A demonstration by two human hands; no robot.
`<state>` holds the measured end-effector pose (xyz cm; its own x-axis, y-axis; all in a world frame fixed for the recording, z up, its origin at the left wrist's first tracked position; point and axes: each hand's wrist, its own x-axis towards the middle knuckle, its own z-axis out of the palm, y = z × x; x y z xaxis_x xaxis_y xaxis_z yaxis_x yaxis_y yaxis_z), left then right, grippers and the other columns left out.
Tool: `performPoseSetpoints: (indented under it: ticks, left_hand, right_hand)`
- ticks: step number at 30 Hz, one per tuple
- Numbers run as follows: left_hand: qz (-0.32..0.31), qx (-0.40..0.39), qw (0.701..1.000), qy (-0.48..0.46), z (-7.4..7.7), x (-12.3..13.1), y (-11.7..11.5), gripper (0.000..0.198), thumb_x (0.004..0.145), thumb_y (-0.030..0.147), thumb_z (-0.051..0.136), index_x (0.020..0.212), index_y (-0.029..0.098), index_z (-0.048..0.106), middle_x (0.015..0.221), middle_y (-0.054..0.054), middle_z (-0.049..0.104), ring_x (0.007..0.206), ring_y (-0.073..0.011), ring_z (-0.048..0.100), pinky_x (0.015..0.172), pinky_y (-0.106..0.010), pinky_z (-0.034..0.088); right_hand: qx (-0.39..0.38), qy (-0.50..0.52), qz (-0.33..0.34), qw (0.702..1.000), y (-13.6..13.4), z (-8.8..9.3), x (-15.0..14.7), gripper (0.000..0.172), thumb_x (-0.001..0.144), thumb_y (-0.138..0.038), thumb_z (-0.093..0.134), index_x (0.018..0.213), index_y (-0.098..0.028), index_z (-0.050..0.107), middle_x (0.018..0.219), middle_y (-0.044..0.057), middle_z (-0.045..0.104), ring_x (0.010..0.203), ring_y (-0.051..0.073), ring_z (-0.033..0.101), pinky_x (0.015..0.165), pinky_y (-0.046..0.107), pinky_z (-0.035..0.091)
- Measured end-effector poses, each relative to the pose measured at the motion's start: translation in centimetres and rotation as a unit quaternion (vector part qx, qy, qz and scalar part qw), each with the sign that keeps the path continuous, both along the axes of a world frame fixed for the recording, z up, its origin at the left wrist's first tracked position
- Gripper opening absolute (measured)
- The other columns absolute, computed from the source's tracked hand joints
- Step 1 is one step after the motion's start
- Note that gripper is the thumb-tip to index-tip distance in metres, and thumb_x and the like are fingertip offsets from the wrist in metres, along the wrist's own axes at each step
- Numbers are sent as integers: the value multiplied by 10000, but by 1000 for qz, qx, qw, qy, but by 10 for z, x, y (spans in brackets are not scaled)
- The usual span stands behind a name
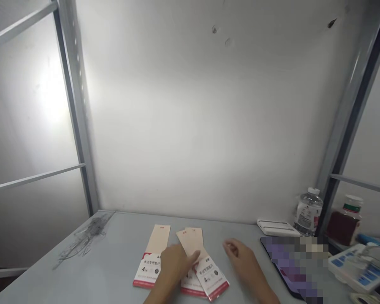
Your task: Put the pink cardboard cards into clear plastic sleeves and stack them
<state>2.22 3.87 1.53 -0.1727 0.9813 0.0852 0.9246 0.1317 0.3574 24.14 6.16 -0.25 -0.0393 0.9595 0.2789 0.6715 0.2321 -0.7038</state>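
Three flat ruler set packs with cream tops and white-and-red printed fronts lie on the grey table: a left pack (pixel 145 270), a middle pack (pixel 191 291) and a right pack (pixel 213 278) that lies slanted across the middle one. My left hand (pixel 174 261) is over the packs, its thumb stretched out across the middle and right ones; its other fingers are mostly hidden below the hand. To the right of the packs, my right hand (pixel 242 259) hovers apart from them, fingers curled in, with nothing visible in it.
At the right stand a clear bottle (pixel 308 213), a white case (pixel 277 228), a dark-edged mat (pixel 278 257), a red jar (pixel 343 223) and a blue-and-white box (pixel 357 268). Dark scribble-like marks (pixel 90 234) are on the table's left. Metal posts (pixel 72 101) flank the wall.
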Motion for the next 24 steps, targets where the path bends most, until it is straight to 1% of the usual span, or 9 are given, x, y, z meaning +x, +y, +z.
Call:
performPoseSetpoints:
  ticks: [2, 5, 9, 11, 14, 18, 20, 22, 24]
  left_hand:
    - [-16, -3, 999, 28, -7, 14, -3, 688, 605, 738, 377, 804, 127, 621, 784, -155, 638, 748, -323, 591, 645, -400, 408]
    - [-23, -9, 998, 61, -12, 23, -5, 682, 583, 709, 430, 865, 119, 624, 809, -151, 642, 762, -322, 594, 658, -404, 413]
    - [-42, -19, 995, 85, -10, 23, -8, 434, 732, 462, 382, 852, 133, 639, 826, -140, 649, 783, -291, 601, 671, -385, 405]
    - [-48, -15, 995, 91, -8, 21, -8, 354, 751, 345, 362, 826, 144, 643, 814, -125, 653, 775, -274, 604, 657, -362, 401]
    - [-57, -2, 994, 95, -7, 17, -7, 316, 762, 287, 355, 813, 148, 634, 810, -109, 650, 760, -246, 600, 638, -327, 389]
    - [-94, 7, 992, 83, -4, 9, -4, 297, 805, 242, 320, 820, 156, 603, 818, -91, 635, 746, -195, 585, 630, -284, 371]
    - [-125, 24, 990, 68, -4, 4, -2, 309, 836, 248, 285, 811, 170, 583, 821, -77, 628, 727, -181, 576, 616, -276, 365]
    - [-158, 63, 984, 49, -4, 1, -2, 316, 857, 256, 259, 790, 190, 560, 818, -57, 621, 708, -168, 564, 606, -271, 363]
    - [-196, 99, 975, 23, -5, 1, -3, 297, 865, 267, 265, 770, 210, 541, 813, -39, 614, 704, -154, 552, 607, -259, 368]
  right_hand:
    - [-8, -7, 46, 999, -4, -3, -16, 318, 795, -440, 391, 764, -222, 621, 670, 26, 622, 626, 189, 566, 596, 278, 410]
    - [3, -47, 75, 996, -8, -10, -35, 270, 784, -390, 416, 738, -218, 619, 707, 34, 638, 688, 193, 583, 649, 273, 403]
    - [7, -57, 109, 992, -12, -14, -47, 271, 803, -345, 398, 764, -211, 630, 752, 47, 657, 734, 193, 595, 696, 270, 395]
    - [10, -47, 118, 992, -14, -12, -48, 274, 810, -347, 390, 759, -219, 627, 757, 41, 661, 729, 190, 596, 690, 267, 398]
    - [20, -25, 87, 996, -14, -10, -47, 291, 809, -371, 383, 786, -216, 629, 790, 48, 657, 757, 198, 597, 692, 276, 407]
    - [13, 25, -4, 1000, -10, -10, -43, 378, 765, -461, 428, 921, -184, 631, 883, 81, 649, 834, 229, 596, 745, 312, 420]
    - [-11, 75, -16, 997, -7, -11, -43, 420, 722, -503, 480, 945, -183, 635, 886, 85, 658, 866, 250, 598, 776, 329, 425]
    - [-53, 150, 29, 987, -6, -13, -45, 426, 697, -515, 517, 938, -188, 646, 870, 86, 673, 866, 263, 607, 778, 338, 438]
    - [-99, 230, 98, 963, -5, -15, -49, 392, 695, -490, 534, 909, -184, 653, 849, 89, 682, 829, 271, 620, 736, 346, 460]
